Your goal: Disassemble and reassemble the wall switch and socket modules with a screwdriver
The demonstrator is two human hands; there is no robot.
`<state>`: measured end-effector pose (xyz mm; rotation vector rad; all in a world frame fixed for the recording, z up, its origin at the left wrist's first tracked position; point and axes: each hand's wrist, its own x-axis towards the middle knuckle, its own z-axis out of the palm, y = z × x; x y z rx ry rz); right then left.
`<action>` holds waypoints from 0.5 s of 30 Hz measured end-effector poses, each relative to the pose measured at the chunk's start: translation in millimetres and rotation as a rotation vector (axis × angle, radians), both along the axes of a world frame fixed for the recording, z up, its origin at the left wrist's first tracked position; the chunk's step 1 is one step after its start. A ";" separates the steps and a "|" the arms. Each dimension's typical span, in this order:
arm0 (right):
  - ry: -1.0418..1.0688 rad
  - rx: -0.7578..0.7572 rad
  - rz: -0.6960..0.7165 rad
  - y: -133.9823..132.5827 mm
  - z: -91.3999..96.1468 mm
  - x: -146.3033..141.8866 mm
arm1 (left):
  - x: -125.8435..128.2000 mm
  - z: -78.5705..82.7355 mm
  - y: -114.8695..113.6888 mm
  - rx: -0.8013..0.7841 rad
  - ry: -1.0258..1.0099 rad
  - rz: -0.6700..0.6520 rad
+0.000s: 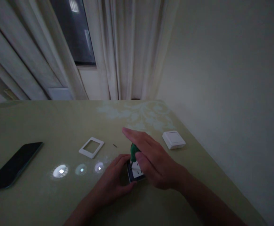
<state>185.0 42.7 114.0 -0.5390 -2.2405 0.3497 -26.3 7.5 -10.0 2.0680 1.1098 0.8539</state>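
Note:
My right hand [157, 158] is closed around a short screwdriver with a green handle [133, 152], its index finger stretched out over the top. The thin shaft points down at the dark edge of a wall socket [137, 170], which has a white face with slots and no cover frame on it. Fingers and thumb of my left hand [113, 179] grip the socket from its left side and hold it on the table. Part of the socket's right side is hidden under my right hand.
A white square cover frame [91, 147] lies left of my hands, with a small screw [115, 145] beside it. A white switch [173, 139] sits at the right, near the wall. A black phone or tablet [14, 164] lies on the table [56, 125] at far left. Curtains hang behind.

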 end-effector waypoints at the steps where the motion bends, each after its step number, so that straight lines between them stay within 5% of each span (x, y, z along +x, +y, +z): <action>1: 0.001 -0.028 0.025 1.2 -0.4 0.2 | -0.3 -0.8 0.2 0.001 -0.001 -0.004; 5: 0.094 0.181 -0.136 5.4 -3.8 1.5 | -0.7 -0.9 0.0 -0.015 0.010 -0.005; 10: 0.030 -0.018 0.029 5.3 1.9 4.2 | 0.4 3.8 -0.2 -0.023 0.004 -0.009; 15: 0.074 0.162 -0.110 3.3 2.9 5.0 | -0.8 -0.9 -1.1 0.003 0.015 0.008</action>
